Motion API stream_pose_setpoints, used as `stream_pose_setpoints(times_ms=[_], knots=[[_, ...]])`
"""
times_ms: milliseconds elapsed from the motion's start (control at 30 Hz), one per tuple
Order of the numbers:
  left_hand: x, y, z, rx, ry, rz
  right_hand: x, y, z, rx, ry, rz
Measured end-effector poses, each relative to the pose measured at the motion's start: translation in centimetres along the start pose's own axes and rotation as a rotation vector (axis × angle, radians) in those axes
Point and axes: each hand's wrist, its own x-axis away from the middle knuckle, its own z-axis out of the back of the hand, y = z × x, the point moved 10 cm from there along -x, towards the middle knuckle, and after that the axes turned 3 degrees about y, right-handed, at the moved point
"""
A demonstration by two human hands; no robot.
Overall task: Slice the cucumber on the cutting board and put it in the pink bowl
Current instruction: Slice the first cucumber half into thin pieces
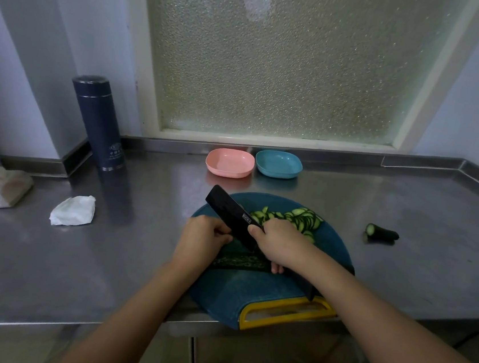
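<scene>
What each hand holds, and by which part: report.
Right hand grips the black knife by its handle. Left hand holds the cucumber at its left end.

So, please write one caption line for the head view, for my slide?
Left hand holds the cucumber on the cutting board, right hand slices with a black knife; pink bowl empty.

The round blue cutting board point(249, 296) lies at the steel table's point(134, 259) front edge. Behind it sit the pink plastic bowl point(230, 162) and, just to its right, the blue plastic bowl point(278, 163). On the board's far right part lie green cucumber slices point(302, 218). A dark cucumber stub point(383, 233) lies right of the board; a crumpled white tissue point(72, 210) and tall navy flask point(98, 123), left.
</scene>
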Motion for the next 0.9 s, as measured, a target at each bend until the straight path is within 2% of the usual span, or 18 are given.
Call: stream_pose_setpoints(times_ms=[167, 367, 567, 900], knots=[[-0.06, 0.02, 0.02, -0.018, 0.020, -0.016, -0.37, -0.46, -0.20, 0.078, 0.006, -0.006], [0.08, -0.20, 0.22, 0.003, 0.046, -0.003, -0.68, 0.23, -0.36, 0.060, 0.004, -0.079], [0.00, -0.21, 0.23, 0.018, 0.045, 0.019, -0.62, 0.35, -0.28, -0.024, -0.010, -0.006], [0.00, -0.09, 0.23, 0.017, 0.034, 0.021, -0.37, -0.30, -0.07, 0.043, -0.005, 0.039]])
